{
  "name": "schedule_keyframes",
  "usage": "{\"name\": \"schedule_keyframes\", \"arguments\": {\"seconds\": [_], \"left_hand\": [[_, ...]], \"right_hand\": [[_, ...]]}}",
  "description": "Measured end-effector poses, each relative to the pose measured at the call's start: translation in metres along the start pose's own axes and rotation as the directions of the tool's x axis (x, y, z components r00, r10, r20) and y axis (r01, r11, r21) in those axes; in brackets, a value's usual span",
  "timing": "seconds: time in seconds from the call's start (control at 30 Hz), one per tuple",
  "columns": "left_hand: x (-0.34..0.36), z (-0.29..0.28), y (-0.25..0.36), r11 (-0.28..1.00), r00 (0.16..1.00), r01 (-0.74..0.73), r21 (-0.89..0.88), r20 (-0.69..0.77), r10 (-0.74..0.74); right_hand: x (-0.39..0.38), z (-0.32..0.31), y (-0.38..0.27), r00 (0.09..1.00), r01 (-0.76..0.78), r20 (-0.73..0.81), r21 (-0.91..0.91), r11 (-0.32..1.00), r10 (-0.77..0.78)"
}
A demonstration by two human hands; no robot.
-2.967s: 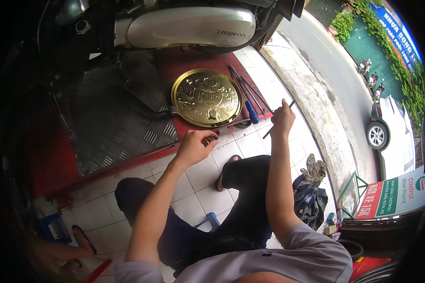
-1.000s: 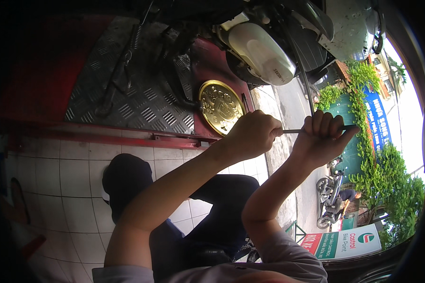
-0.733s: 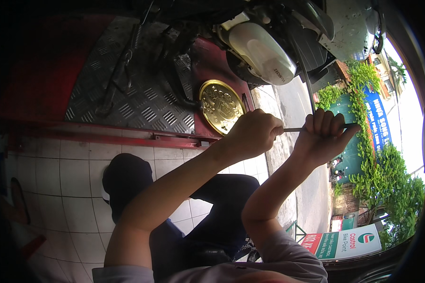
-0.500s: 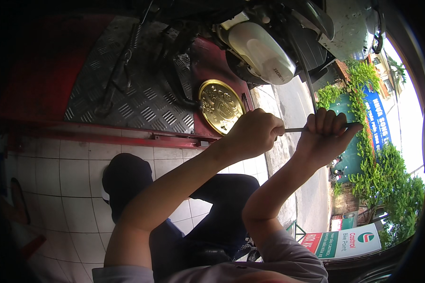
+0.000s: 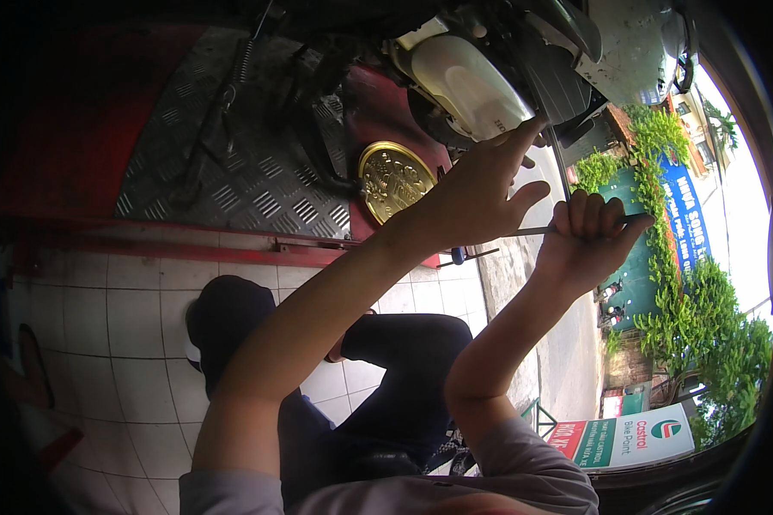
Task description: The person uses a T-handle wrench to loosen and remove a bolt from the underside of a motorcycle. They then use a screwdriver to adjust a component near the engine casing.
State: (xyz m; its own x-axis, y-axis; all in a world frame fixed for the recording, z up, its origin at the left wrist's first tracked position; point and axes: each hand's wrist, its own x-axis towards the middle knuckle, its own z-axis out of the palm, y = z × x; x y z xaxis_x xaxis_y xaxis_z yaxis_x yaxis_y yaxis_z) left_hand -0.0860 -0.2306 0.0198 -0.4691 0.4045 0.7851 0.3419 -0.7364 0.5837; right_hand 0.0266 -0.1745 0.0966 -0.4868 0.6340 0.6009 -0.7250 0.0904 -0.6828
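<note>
My left hand is raised with its fingers apart, index finger pointing up beside the silver cover of a motorcycle's underside. My right hand is closed round a thin dark metal bar lying crosswise, which runs behind my left hand's thumb. A long dark rod or cable comes down from the motorcycle to my right hand; whether they touch I cannot tell. A round gold embossed tray lies on the red stand below the motorcycle. A blue-handled tool shows at the stand's edge, below my left hand.
A treadplate is on the stand, with hanging springs and stands above it. Below are white floor tiles, my legs and, far left, another person's foot. On the right are a street, parked motorbikes, greenery and a signboard.
My left hand has let go of the bar and moved upward, its fingers spread. My right hand still grips the bar, slightly higher. Three seconds ago both hands were lower, near the tray.
</note>
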Motion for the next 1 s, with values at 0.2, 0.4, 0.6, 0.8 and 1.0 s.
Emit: {"name": "schedule_keyframes", "arguments": {"seconds": [0.2,0.4,0.6,0.8,1.0], "left_hand": [[0.009,0.009,-0.003,0.997,0.996,-0.021,-0.077,0.084,0.028],[0.006,0.02,-0.004,0.997,0.995,-0.054,-0.048,0.084,0.058],[0.007,0.017,0.001,0.999,0.995,-0.041,-0.004,0.093,0.041],[0.009,0.019,-0.002,0.995,0.994,-0.1,-0.024,0.038,0.101],[0.014,0.012,0.009,0.994,0.995,-0.052,-0.091,0.075,0.059]], "right_hand": [[0.0,-0.001,0.0,0.998,0.05,-0.028,-0.064,0.997,-0.052],[0.006,-0.009,-0.003,0.998,0.056,0.008,-0.073,0.996,-0.056],[0.011,-0.012,-0.007,0.999,0.038,0.022,-0.088,0.995,-0.036],[0.016,-0.009,-0.009,0.997,0.071,0.029,-0.165,0.984,-0.067],[0.007,0.018,-0.011,0.95,0.08,0.311,-0.148,0.986,-0.03]]}}
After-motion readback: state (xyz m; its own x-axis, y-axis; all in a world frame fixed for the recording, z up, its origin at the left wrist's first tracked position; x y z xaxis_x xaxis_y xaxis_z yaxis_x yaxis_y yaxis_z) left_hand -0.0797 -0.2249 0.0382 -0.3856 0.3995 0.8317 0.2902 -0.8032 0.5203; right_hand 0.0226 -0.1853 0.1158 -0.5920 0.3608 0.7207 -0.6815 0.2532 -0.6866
